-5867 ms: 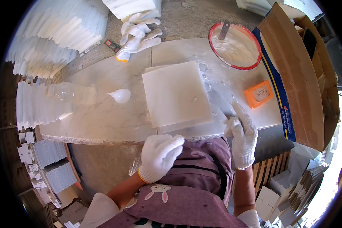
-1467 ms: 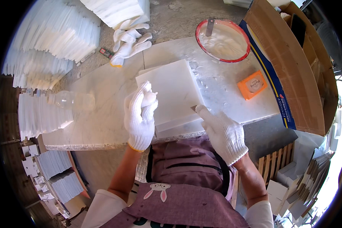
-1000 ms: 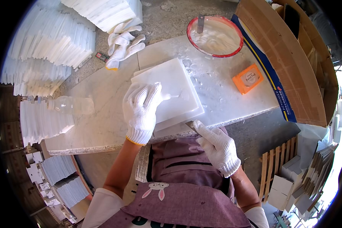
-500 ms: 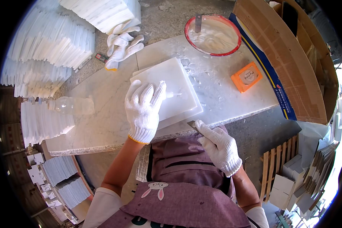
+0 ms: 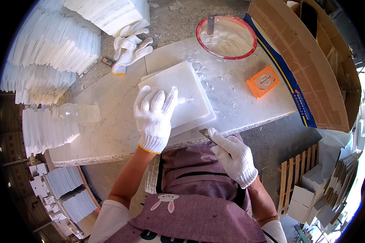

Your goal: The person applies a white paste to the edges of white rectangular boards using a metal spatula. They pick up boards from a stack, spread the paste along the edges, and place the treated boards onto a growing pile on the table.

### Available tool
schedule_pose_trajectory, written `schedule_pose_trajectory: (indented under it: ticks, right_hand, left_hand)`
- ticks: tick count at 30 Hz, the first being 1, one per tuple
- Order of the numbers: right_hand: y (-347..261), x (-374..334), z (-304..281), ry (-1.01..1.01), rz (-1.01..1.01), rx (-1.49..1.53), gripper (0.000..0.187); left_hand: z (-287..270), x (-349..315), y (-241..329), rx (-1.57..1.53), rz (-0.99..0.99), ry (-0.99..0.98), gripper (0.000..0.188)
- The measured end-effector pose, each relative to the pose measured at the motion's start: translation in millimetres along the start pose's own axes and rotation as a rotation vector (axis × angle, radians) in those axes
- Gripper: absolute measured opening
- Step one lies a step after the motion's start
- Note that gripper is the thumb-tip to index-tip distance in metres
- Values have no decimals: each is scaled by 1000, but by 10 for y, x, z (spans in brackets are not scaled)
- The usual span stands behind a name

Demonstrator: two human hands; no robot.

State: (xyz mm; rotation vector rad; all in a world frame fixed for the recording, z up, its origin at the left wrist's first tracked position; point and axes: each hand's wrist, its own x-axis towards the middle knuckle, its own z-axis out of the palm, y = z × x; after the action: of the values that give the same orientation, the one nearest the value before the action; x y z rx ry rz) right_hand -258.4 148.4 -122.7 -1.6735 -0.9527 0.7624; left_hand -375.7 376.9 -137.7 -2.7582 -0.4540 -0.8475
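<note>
My left hand, in a white knit glove, is closed round a small nozzle bottle; most of the bottle is hidden under the fingers. Its thin tip points right, low over a white square tile. Beneath that tile lies another white tile, turned a little and jutting out at the front and right. In my right hand, also gloved, is a putty knife, its metal blade near the table's front edge.
The marble slab table carries a clear plastic bottle, spare gloves, an orange pad box and a red-rimmed bowl of white paste with a metal blade in it. Stacked tiles stand left, a cardboard box right.
Almost nothing differs. My left hand with the nozzle bottle has shifted very slightly; my right hand holds the putty knife in the same place.
</note>
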Motion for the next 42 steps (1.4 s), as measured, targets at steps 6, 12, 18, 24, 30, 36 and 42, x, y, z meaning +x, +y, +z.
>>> schedule_pose_trajectory:
  ticks: [6,12,18,24,30,36,42]
  right_hand:
    - [42,8,-13,-21,-48,-71,40]
    - [27,18,-8,-18,-33,-37,40]
    - [32,14,-5,-20,-22,-43,40]
    - [8,18,-11,-19,-9,-18,41]
    - [-20,22,-41,-52,3,51,43]
    - [-9,17,-63,-72,7,97,46]
    - [64,49,-36,-72,-66,41,46]
  left_hand:
    - [-12,29,8,22,24,9,40]
    - [-6,42,4,11,33,16,39]
    - [4,18,13,-25,-11,-1,41]
    - [40,-5,4,-23,-25,22,42]
    - [21,-77,-2,-136,-170,-24,48]
    - [58,-375,-88,-1044,-674,282,50]
    - [-50,-469,-730,-878,-969,357,19]
